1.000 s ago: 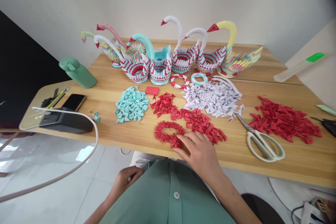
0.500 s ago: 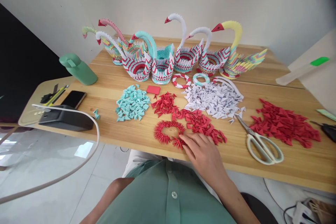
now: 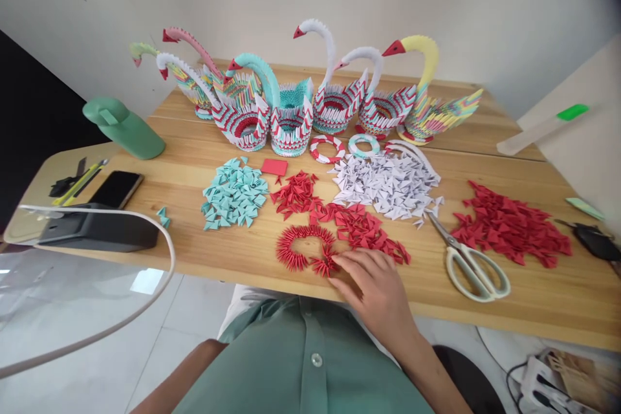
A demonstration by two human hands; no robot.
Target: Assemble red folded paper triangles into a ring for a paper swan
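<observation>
Near the front edge of the bench (image 3: 233, 255) before you lies your red ring of folded paper pieces (image 3: 306, 231), flat and spiky all round, its curve broken by a small gap on the side facing you.

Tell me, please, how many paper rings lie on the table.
3: a gapped red ring by the right hand; a red-and-white ring and a turquoise-and-white ring side by side near the swans.
</observation>
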